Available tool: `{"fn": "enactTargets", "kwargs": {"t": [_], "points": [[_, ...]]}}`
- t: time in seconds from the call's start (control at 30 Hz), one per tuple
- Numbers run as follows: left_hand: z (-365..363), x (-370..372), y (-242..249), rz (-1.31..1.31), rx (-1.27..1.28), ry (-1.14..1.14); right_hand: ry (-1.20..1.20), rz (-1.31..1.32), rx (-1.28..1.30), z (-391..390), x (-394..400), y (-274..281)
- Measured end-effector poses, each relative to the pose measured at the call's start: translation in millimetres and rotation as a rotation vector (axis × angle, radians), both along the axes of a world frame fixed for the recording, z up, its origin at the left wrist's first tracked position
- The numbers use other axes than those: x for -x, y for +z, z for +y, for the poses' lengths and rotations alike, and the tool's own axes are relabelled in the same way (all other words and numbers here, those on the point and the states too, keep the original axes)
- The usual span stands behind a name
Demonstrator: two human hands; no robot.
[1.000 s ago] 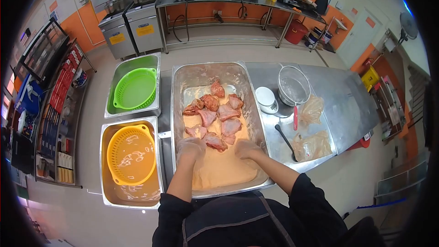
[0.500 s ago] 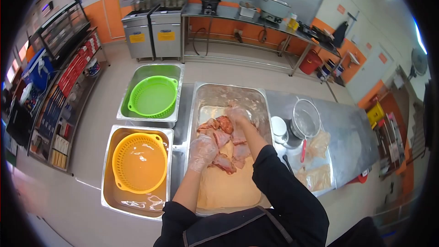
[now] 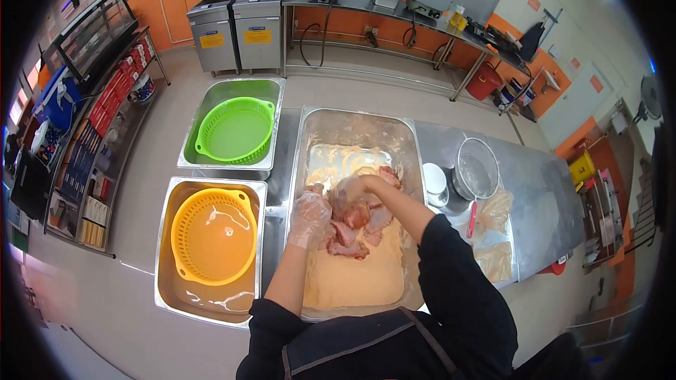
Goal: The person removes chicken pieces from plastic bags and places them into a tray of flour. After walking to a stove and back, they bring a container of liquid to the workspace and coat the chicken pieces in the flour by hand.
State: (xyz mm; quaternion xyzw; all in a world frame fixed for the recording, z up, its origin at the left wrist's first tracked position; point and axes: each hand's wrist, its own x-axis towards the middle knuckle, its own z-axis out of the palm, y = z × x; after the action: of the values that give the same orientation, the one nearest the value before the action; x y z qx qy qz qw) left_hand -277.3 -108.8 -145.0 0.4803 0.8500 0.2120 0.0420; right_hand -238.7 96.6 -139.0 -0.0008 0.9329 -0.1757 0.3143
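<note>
A deep steel pan [image 3: 412,169] holds tan powder like flour or breading [image 3: 352,280] and several raw chicken pieces [image 3: 346,233] in its middle. My left hand [image 3: 311,217], in a clear plastic glove, is at the left side of the pile. Its fingers curl down at a raw chicken piece [image 3: 315,188] showing just past them. My right hand [image 3: 347,197], also gloved, reaches over the pile from the right; motion smears its fingers. Another chicken piece [image 3: 389,176] lies beyond my right wrist. Powder streaks the pan's far floor.
To the left, two steel pans of liquid hold a green basket [image 3: 236,130] and a yellow basket [image 3: 215,237]. On the right are a white container [image 3: 435,181], a red-handled strainer [image 3: 477,169] and plastic bags [image 3: 493,260]. Fryers [image 3: 257,34] stand at the back wall.
My right hand has come nearer to me and left, over the chicken. The pieces have shifted, one now at the far right. The head view has moved slightly.
</note>
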Motion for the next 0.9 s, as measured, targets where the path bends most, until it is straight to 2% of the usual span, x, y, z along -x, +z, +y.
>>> {"fn": "enactTargets", "kwargs": {"t": [0.1, 0.2, 0.23, 0.33, 0.37, 0.47, 0.53, 0.57, 0.67, 0.7, 0.8, 0.83, 0.9], "points": [[-7.8, -11.7, 17.8, -0.133, -0.199, 0.012, -0.014, -0.013, 0.064, -38.0, -45.8, 23.4], [-9.4, -11.5, 4.6, -0.037, 0.040, -0.069, -0.002, -0.009, 0.188, -86.5, -95.2, 43.2], [-7.1, -10.3, 2.9, -0.135, 0.201, -0.061, -0.011, 0.004, 0.222, -96.2, -106.7, 50.4], [-0.3, -7.0, -34.7, -0.179, 0.091, 0.029, -0.166, 0.141, 0.220, -87.5, -121.6, 67.3], [-4.9, -5.6, -24.4, -0.062, 0.203, -0.071, -0.241, 0.224, 0.182, -77.9, -121.2, 70.9], [-10.6, -4.3, 15.7, 0.084, 0.489, -0.321, -0.417, 0.422, -0.190, -45.0, -110.9, 93.7], [-10.0, -9.5, 14.7, 0.005, 0.499, -0.225, -0.422, 0.373, -0.424, -20.4, -101.2, 101.7], [-10.0, -10.4, 13.2, -0.035, 0.503, -0.171, -0.382, 0.276, -0.501, 3.4, -91.2, 82.8], [-15.4, -6.1, 2.6, 0.203, 0.546, -0.558, -0.467, 0.298, -0.486, 53.8, -71.0, -30.5], [-10.4, -2.8, -19.6, 0.118, 0.475, -0.438, -0.526, 0.356, -0.437, 59.1, -64.3, -53.7], [-12.3, -8.8, 9.9, 0.127, 0.615, -0.488, -0.736, 0.191, -0.271, 0.2, -60.1, 9.6], [-12.7, -4.1, -13.2, 0.166, 0.489, -0.412, -0.640, 0.139, -0.236, -4.2, -59.3, 3.8], [-8.7, -6.0, -0.6, 0.158, 0.586, -0.377, -0.449, 0.044, -0.174, -10.2, -56.3, 5.1]]}}
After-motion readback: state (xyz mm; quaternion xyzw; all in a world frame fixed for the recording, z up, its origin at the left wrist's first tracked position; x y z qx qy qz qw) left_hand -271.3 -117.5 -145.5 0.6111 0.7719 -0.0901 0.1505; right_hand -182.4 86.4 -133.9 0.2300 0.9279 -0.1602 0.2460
